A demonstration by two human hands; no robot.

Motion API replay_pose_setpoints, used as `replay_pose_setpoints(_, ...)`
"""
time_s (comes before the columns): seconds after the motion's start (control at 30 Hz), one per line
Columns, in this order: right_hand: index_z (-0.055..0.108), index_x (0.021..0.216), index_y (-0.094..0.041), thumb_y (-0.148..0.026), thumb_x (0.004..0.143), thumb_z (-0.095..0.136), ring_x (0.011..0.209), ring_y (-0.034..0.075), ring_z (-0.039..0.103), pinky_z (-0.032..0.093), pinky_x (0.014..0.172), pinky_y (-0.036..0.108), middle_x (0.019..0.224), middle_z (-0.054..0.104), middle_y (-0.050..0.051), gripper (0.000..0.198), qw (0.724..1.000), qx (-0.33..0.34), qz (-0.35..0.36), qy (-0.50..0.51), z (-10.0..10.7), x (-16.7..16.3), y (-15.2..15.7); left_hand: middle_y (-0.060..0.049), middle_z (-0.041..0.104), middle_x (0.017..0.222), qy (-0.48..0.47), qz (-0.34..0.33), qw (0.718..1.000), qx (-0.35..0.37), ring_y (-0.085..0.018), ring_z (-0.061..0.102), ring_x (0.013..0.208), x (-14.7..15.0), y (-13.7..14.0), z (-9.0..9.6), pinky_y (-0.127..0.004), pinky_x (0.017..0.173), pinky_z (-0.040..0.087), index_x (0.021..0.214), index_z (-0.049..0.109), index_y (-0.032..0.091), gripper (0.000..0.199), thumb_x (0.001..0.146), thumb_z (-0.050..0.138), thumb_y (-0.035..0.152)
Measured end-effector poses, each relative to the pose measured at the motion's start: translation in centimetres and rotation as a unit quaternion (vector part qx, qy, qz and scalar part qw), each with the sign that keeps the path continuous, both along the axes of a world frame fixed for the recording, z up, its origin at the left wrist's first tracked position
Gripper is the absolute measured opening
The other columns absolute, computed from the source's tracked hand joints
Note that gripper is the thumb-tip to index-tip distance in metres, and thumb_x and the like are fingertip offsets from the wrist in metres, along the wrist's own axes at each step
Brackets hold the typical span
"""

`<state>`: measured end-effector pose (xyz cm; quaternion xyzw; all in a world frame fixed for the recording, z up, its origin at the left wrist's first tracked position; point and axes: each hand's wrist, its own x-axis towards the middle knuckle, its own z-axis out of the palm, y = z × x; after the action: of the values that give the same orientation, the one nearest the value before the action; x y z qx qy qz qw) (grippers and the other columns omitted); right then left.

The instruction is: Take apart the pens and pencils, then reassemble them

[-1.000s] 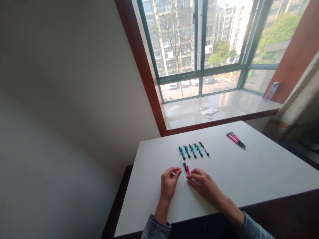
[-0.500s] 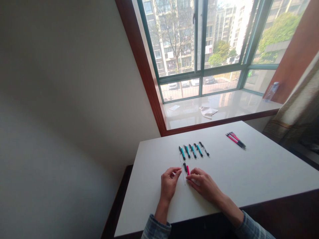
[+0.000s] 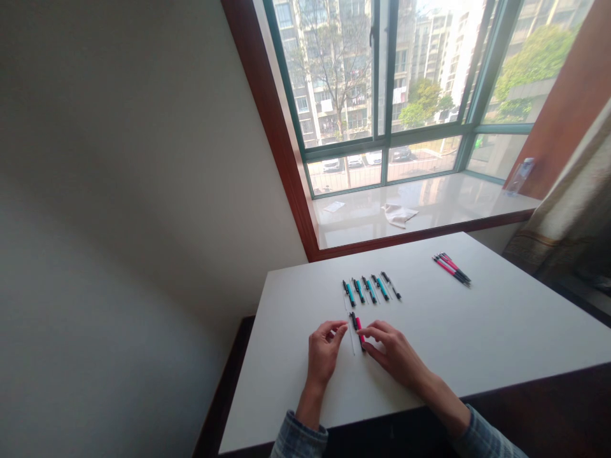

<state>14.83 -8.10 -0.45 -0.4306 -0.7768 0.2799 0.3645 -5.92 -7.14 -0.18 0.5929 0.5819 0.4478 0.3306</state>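
A disassembled pen lies on the white table (image 3: 496,331): a black upper part (image 3: 354,320), a pink barrel (image 3: 359,324) with a dark lower end, and a thin pale refill (image 3: 352,342) to their left. My right hand (image 3: 394,356) is beside the barrel, its index finger and thumb apart and touching the barrel's right side. My left hand (image 3: 324,353) is left of the refill, thumb and forefinger pinched together just above the table. Whatever sits between those fingertips, if anything, is too small to make out.
Several teal pen barrels (image 3: 370,292) with black parts and thin refills form a row behind my hands. A black pen part (image 3: 386,278) ends that row. Pink pens (image 3: 451,268) lie together at the back right. On the windowsill are a cloth (image 3: 400,215) and a bottle (image 3: 520,176).
My right thumb and index finger have spread apart along the barrel. The barrel's dark lower end now shows. The black part and refill have shifted slightly left; my left hand stays put.
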Motion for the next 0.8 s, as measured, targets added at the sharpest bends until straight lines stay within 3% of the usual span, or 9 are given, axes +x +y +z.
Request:
replay_pose_setpoints(0.3,0.076,0.102,-0.024,-0.041,0.095,0.065,0.078,0.019,0.069,0.054,0.074,0.031,0.089,0.077,0.004,0.021,0.993,0.001,-0.040,0.115,1.2,-1.0,1.6,-0.009,0.079,0.095,-0.007,-0.070,0.997,0.024,-0.023,0.070,0.088,0.2,-0.3,1.0,-0.030,0.075,0.053,0.094,0.082,0.022,0.033,0.091,0.067,0.052)
replay_pose_setpoints(0.4,0.078,0.092,-0.025,-0.040,0.094,0.067,0.074,0.018,0.068,0.053,0.073,0.029,0.086,0.078,0.002,0.019,0.991,-0.013,-0.029,0.128,1.4,-1.4,2.0,-0.009,0.079,0.094,-0.017,-0.078,0.996,0.031,-0.024,0.070,0.089,0.2,-0.4,1.2,-0.031,0.077,0.052,0.093,0.082,0.022,0.032,0.091,0.067,0.050)
replay_pose_setpoints(0.57,0.080,0.093,-0.024,-0.039,0.092,0.070,0.072,0.018,0.070,0.054,0.072,0.028,0.081,0.079,0.001,0.017,0.988,-0.047,-0.005,0.148,2.0,-1.6,2.3,-0.009,0.079,0.090,-0.052,-0.072,0.996,0.027,-0.023,0.070,0.086,0.1,-0.5,1.1,-0.033,0.081,0.053,0.089,0.080,0.019,0.033,0.091,0.067,0.049)
replay_pose_setpoints(0.8,0.079,0.091,-0.023,-0.040,0.093,0.070,0.071,0.017,0.069,0.054,0.072,0.027,0.079,0.078,0.000,0.019,0.985,-0.040,0.028,0.168,3.0,-2.0,2.2,-0.008,0.077,0.085,-0.091,-0.084,0.992,0.023,-0.023,0.070,0.083,0.0,-0.7,1.2,-0.032,0.080,0.054,0.091,0.080,0.017,0.032,0.092,0.067,0.045)
